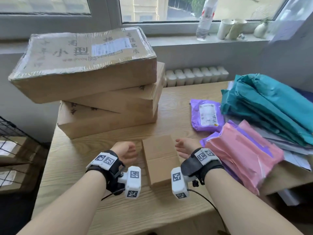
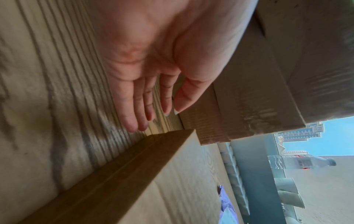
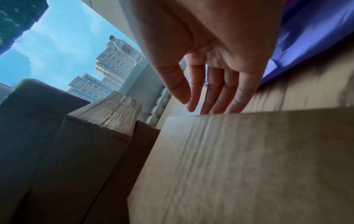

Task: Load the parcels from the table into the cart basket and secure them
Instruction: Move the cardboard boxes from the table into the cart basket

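Two bare hands flank one small plain brown cardboard box [image 1: 160,160] that lies on the pale wood-grain counter [image 1: 71,150], close to its near edge. The left hand [image 1: 126,152] sits just beside the box's left face; the right hand [image 1: 183,149] sits just beside its right face. Both are released, with fingers straight or only loosely bent and palms turned inward toward the box. I cannot tell from any view whether either palm already touches cardboard; in the left wrist view the fingers [image 2: 134,109] point along the box's side wall with counter visible between, and in the right wrist view the fingertips [image 3: 210,106] reach past the box's far upper edge.

What the next move turns on: the box's long axis runs away from the person, toward the window, so its two long faces are the ones presented to the palms. The box lies straight between the hands, neither clearly nearer. I judge a squeeze from both sides, then a lift, is what suits it.

Left of the counter, low down, stands the black wire-mesh cart basket [image 1: 11,133], so the carry goes leftward. Behind the small box, a stack of three large brown cartons [image 1: 101,99] rises, close enough that a lift should go up before it swings.
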Motion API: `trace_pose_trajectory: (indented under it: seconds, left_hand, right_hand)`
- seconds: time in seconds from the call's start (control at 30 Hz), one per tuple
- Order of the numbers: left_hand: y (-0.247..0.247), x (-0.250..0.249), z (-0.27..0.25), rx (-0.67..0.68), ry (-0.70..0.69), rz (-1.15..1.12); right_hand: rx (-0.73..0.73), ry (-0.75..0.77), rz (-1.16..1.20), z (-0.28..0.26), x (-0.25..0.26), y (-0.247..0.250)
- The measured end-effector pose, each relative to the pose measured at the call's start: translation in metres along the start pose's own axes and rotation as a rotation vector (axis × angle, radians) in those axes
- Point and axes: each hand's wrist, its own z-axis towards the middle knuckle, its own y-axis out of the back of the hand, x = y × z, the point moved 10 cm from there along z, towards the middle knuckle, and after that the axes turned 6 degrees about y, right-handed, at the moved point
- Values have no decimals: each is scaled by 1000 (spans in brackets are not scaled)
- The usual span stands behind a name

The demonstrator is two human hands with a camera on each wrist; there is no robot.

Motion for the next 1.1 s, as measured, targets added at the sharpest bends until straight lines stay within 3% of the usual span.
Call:
trace_pose_trajectory:
  seconds: [0.27,0.37,0.53,0.67,0.87,1.1]
  left_hand:
    - [-14,-3,-13,93,16,-18]
    - [-6,-3,-12,66,16,6]
    - [17,-2,-7,14,3,38]
    - [34,-13,-23,-60,-65,167]
    - [63,-8,-24,-51,-69,266]
    - [128,-4,-50,-91,-104,85]
  right_hand:
    - [38,-4,4,7,6,-17]
    - [74,-21,-6,3,7,-28]
    - [224,-45,-180,-21,17,-72]
    - [237,-37,-217,-30,21,-90]
    - [252,16,-286,-45,28,-123]
    - [289,92,-281,-76,44,-179]
